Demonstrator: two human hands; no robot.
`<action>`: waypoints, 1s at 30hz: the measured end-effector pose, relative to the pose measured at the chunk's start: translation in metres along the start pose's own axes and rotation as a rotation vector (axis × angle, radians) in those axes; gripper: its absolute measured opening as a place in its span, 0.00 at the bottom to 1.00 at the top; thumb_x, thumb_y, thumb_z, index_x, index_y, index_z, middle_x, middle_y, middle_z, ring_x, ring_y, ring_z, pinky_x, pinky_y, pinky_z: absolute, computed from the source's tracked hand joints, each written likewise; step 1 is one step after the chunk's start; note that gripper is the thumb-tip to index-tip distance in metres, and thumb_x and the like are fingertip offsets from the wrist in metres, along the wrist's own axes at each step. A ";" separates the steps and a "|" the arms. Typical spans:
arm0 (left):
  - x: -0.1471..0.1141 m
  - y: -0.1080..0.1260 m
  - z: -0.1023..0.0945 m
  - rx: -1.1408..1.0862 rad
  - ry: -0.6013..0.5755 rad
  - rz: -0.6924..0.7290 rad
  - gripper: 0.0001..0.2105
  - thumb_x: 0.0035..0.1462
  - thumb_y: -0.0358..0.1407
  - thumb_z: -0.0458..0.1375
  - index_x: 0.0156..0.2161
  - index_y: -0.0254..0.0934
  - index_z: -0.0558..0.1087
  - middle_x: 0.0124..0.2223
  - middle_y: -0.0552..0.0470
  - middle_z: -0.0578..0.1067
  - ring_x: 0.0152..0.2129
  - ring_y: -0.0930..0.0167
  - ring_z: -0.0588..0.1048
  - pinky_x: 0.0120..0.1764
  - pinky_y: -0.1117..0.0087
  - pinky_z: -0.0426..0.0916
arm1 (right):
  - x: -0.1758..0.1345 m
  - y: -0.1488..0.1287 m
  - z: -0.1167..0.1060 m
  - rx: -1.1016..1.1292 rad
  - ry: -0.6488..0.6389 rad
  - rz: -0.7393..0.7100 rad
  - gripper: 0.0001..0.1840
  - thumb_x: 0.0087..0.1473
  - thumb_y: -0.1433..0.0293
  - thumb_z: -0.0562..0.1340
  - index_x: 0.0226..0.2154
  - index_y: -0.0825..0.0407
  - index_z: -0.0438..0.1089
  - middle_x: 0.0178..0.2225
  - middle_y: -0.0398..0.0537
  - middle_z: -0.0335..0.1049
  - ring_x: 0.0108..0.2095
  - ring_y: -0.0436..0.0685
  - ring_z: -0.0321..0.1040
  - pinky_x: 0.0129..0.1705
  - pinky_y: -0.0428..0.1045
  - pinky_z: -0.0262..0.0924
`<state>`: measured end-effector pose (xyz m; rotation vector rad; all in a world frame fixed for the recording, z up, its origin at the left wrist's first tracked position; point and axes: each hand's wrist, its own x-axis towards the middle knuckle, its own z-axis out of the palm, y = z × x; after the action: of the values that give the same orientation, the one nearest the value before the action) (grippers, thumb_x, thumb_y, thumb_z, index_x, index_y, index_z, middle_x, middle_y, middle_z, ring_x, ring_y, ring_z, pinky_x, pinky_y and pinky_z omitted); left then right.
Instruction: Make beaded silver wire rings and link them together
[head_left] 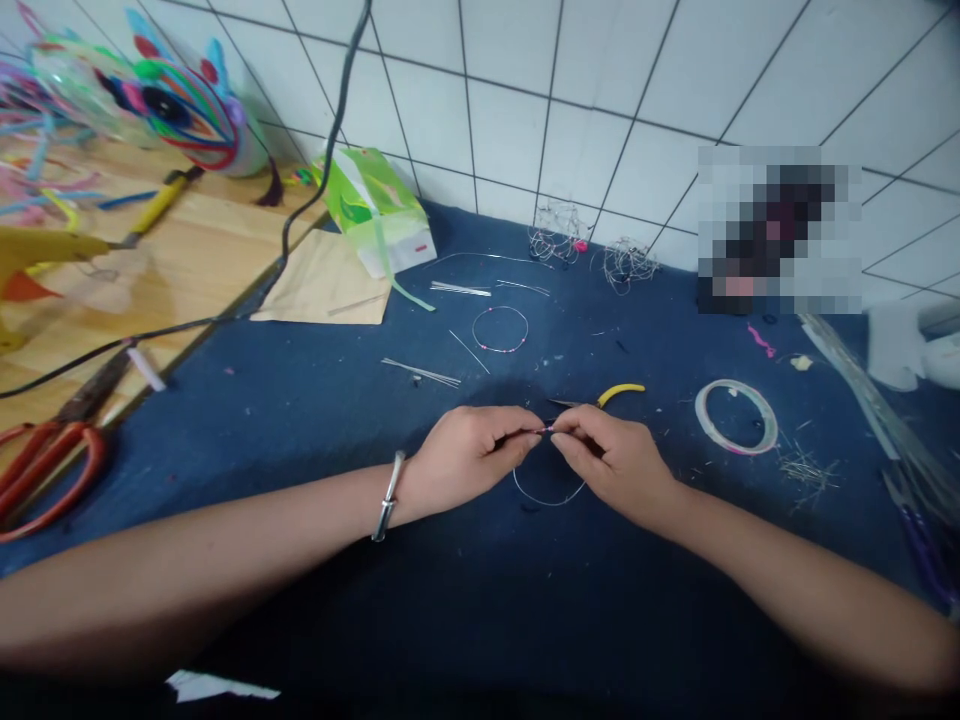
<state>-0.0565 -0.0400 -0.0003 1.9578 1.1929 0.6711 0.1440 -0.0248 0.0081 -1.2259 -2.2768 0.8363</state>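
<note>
Between both hands is a thin wire loop (551, 503) with small pink beads at the top, where the fingertips meet. My left hand (472, 450), with a silver bracelet on its wrist, pinches the loop from the left. From the right, my right hand (619, 455) pinches it close beside the left fingertips. The exact join between the fingers is too small to make out. Just behind the right hand lie pliers with a yellow handle (622, 391), partly covered by the fingers. Farther back, a finished-looking ring of wire with pink beads (501, 329) rests flat on the dark blue cloth.
Straight wire pieces (421, 373) lie left of the beaded ring. A tape roll (736, 416) and wire scraps (808, 472) sit at right. Tangled wire (559, 235) is against the tiled wall. Orange-handled scissors (56, 465) lie far left; a black cable (285, 235) crosses the left side.
</note>
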 end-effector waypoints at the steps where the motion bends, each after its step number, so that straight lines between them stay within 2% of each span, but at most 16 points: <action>1: 0.000 0.000 0.000 0.004 0.004 0.004 0.09 0.59 0.32 0.51 0.40 0.37 0.74 0.29 0.55 0.74 0.24 0.77 0.71 0.28 0.77 0.65 | 0.000 0.000 0.001 -0.007 0.007 -0.008 0.08 0.56 0.67 0.56 0.34 0.52 0.68 0.23 0.39 0.68 0.22 0.44 0.62 0.27 0.41 0.54; 7: -0.001 0.001 -0.001 -0.004 0.037 0.025 0.08 0.59 0.31 0.51 0.38 0.36 0.73 0.30 0.55 0.75 0.26 0.77 0.72 0.29 0.77 0.65 | -0.001 0.004 0.001 -0.075 -0.005 -0.061 0.09 0.56 0.67 0.55 0.33 0.51 0.69 0.25 0.40 0.70 0.23 0.45 0.63 0.28 0.42 0.54; 13: -0.001 -0.002 0.000 0.011 0.068 0.041 0.08 0.59 0.31 0.51 0.39 0.36 0.73 0.32 0.55 0.75 0.28 0.77 0.72 0.31 0.76 0.66 | -0.001 0.004 0.001 -0.147 -0.041 -0.027 0.09 0.56 0.66 0.55 0.33 0.51 0.69 0.25 0.40 0.70 0.22 0.45 0.63 0.26 0.43 0.53; 17: 0.000 -0.002 0.000 0.001 0.080 0.059 0.08 0.59 0.32 0.53 0.39 0.36 0.74 0.33 0.54 0.76 0.27 0.77 0.72 0.30 0.76 0.66 | -0.004 0.002 0.001 -0.066 -0.013 0.012 0.09 0.56 0.66 0.55 0.34 0.51 0.69 0.22 0.38 0.68 0.21 0.44 0.62 0.26 0.42 0.52; 22: 0.001 -0.002 0.000 0.004 0.091 0.028 0.06 0.57 0.33 0.55 0.36 0.36 0.74 0.28 0.56 0.75 0.22 0.78 0.70 0.26 0.77 0.64 | -0.006 0.001 0.001 0.008 0.027 0.046 0.09 0.56 0.67 0.55 0.34 0.52 0.69 0.22 0.38 0.66 0.22 0.44 0.62 0.26 0.42 0.53; 30: -0.001 -0.006 0.002 0.127 0.086 0.109 0.07 0.59 0.33 0.53 0.36 0.36 0.74 0.31 0.54 0.77 0.28 0.75 0.74 0.30 0.75 0.67 | -0.005 0.001 0.003 0.024 0.034 0.053 0.08 0.56 0.67 0.55 0.34 0.52 0.69 0.22 0.38 0.66 0.22 0.44 0.61 0.26 0.42 0.53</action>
<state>-0.0582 -0.0395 -0.0065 2.1309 1.2127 0.7590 0.1456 -0.0299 0.0052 -1.2852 -2.2102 0.8524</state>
